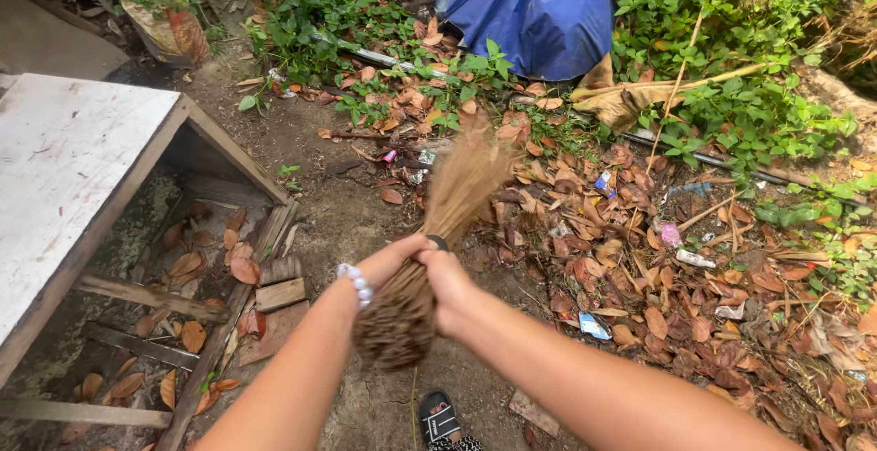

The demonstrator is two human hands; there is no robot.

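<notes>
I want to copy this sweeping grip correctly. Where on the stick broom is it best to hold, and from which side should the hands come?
Hold the broom at its bound, narrow end, where the sticks are packed tight. The left hand comes from the left and the right hand from the right, both closing around the bundle near the dark band. The far end fans out loose toward the dry leaves, so it probably gives no firm grip.

An outdoor backyard, probably beside a home: bare packed dirt ground, scattered dry brown leaves, green weeds, a weathered white wooden bench, a blue plastic tarpaulin.
</notes>
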